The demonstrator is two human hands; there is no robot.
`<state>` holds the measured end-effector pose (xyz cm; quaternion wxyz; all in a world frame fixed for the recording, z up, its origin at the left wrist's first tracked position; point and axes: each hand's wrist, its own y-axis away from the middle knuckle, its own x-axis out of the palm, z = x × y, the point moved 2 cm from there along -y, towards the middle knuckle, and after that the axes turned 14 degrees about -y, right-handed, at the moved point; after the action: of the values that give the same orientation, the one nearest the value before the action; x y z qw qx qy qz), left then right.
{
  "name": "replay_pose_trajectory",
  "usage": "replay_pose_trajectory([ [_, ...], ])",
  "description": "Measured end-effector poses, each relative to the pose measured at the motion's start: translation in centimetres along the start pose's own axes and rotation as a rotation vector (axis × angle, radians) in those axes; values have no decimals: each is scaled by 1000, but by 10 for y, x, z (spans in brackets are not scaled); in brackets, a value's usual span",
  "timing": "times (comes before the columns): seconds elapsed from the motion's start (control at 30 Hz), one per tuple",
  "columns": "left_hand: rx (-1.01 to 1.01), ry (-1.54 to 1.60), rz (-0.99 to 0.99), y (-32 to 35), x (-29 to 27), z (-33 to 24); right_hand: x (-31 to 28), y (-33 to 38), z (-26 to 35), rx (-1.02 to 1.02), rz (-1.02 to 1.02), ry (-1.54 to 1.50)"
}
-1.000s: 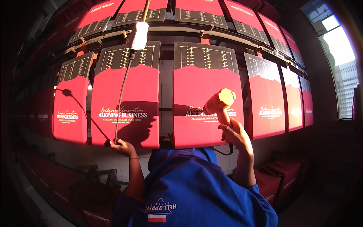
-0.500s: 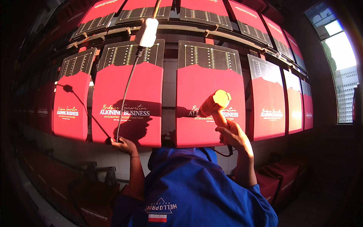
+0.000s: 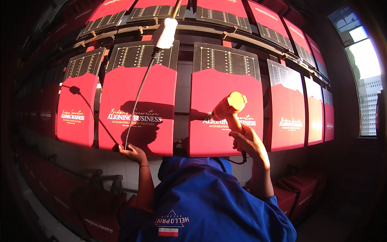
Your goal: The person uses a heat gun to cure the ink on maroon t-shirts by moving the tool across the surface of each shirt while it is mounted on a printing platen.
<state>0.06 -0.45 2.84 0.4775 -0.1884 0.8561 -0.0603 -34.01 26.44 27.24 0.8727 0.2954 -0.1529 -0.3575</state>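
My right hand (image 3: 250, 144) is wrapped round the handle of an orange heat gun (image 3: 230, 107). Its rear end is lit bright yellow, and it is held over a red shirt (image 3: 226, 139) with white and gold print, stretched on a dark board with a measuring grid (image 3: 219, 61). At the near edge of the shirt to the left (image 3: 137, 86), my left hand (image 3: 135, 154) has its fingers closed on a black cable (image 3: 136, 99). That cable runs up to a white power socket (image 3: 167, 33) hanging above the boards.
Several more boards with red shirts stand in rows at both sides and beyond a metal rail (image 3: 205, 32) with pegs. Behind me are other dark red shirts (image 3: 96, 197) in shade. A bright window (image 3: 365, 60) is at the right.
The view has shifted slightly, so the boards sit a little differently. The heat gun's rear end has risen slightly; both hands keep their holds.
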Motion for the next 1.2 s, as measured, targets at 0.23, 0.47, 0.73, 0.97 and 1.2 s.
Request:
replay_pose_trajectory([
  [0.23,-1,-9,-14,-1,1,-1,10,-5,-3,11,7,56],
  [0.47,-39,45,-8,-1,5,-1,21,-4,0,29,30,104],
  [0.73,7,16,-18,-2,1,-4,25,-17,4,-64,-21,40],
  [0.97,-101,49,-2,-4,2,-4,12,15,-5,83,65,93],
  [1.2,-100,53,-24,-4,8,3,17,20,-11,107,83,4],
])
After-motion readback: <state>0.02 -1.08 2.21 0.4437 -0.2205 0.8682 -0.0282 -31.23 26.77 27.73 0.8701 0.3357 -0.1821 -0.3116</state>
